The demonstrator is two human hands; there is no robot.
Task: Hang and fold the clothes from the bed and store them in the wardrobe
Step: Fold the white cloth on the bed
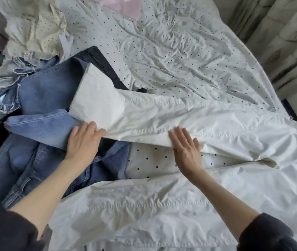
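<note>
White trousers (162,205) lie spread across the dotted bed sheet (180,57); left hand (82,140) pinches one leg's edge, right hand (187,149) rests flat, fingers straight. Jeans (41,91) pile leftward. No readable writing.

A home bedroom. A bed covered by a rumpled white sheet with small dark dots (171,51) carries heaped blue denim clothes (41,98). Pale patterned curtains (279,42) hang beside it.

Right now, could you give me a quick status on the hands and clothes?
Left hand pinching white trousers leg; right hand flat on it. Denim pile under the cuff.
</note>
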